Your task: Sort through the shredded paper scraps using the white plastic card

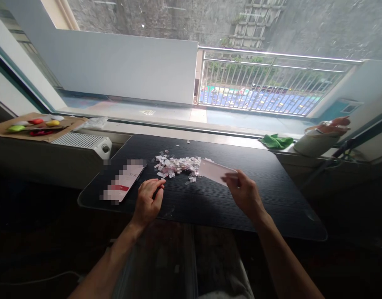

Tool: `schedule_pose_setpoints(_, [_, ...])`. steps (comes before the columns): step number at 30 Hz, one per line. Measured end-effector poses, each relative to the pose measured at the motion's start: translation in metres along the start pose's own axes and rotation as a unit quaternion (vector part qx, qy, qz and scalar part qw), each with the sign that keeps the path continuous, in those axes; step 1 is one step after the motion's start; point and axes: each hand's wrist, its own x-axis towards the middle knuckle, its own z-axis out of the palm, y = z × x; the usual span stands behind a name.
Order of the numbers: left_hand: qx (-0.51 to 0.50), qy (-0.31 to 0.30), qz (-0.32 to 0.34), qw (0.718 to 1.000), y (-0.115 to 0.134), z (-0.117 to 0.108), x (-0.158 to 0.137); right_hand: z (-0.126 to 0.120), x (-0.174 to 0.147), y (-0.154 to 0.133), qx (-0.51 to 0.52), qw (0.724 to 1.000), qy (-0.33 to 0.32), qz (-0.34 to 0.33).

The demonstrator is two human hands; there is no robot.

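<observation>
My right hand [243,192] grips the near end of a flat, pale pinkish-white card [216,171] between thumb and fingers. What looks like a small hole shows near the card's far corner. That far end reaches the right side of a loose pile of small white and pinkish paper scraps [178,165] on the dark table [203,203]. Just in front of the pile's left part, my left hand [149,198] is held low over the table, fingers loosely bent, thumb apart, holding nothing visible. Left of it lies a phone [130,178], its screen lit and partly pixelated.
Beyond the table runs a window ledge with a green cloth [276,141] and a pale pot [315,141] at right. A white slatted unit [85,141] stands left, beside a cardboard sheet [3,128] bearing several coloured objects. A railing [256,83] shows outside.
</observation>
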Motion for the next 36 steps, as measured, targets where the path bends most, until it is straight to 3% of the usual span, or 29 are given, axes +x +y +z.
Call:
schedule_pose_setpoints(3, [0.001,0.003,-0.007,1.0,0.0,-0.001,0.0,0.016,0.019,-0.002,-0.007,1.0,-0.009,0.004])
schedule_pose_setpoints(6, [0.0,0.002,-0.019,1.0,0.0,-0.002,0.0,0.024,0.017,-0.002,-0.002,0.999,-0.035,0.011])
schedule_pose_setpoints(11, [-0.001,0.0,-0.017,1.0,0.003,-0.002,0.001,0.006,-0.013,0.004,0.01,0.996,-0.088,0.017])
schedule_pose_setpoints(14, [0.001,-0.003,-0.012,1.0,0.004,-0.002,0.001,-0.002,-0.017,0.009,0.022,0.997,-0.056,0.049])
schedule_pose_setpoints(18, [0.003,-0.01,-0.02,1.0,0.005,-0.004,0.001,-0.005,-0.016,0.013,0.053,0.993,-0.091,0.061])
schedule_pose_setpoints(20, [0.003,-0.01,-0.023,1.0,0.005,-0.004,0.001,-0.007,-0.021,0.014,0.037,0.994,-0.078,0.066])
schedule_pose_setpoints(23, [0.004,-0.012,-0.02,1.0,0.006,-0.003,0.002,-0.01,-0.032,0.011,0.038,0.995,-0.041,0.078])
schedule_pose_setpoints(31, [0.009,-0.027,-0.02,0.999,0.007,-0.005,0.002,-0.016,-0.049,-0.002,0.02,0.995,-0.041,0.084])
schedule_pose_setpoints(36, [0.045,-0.067,0.022,0.997,0.027,-0.011,0.0,-0.014,-0.061,-0.009,0.058,0.99,-0.089,0.089])
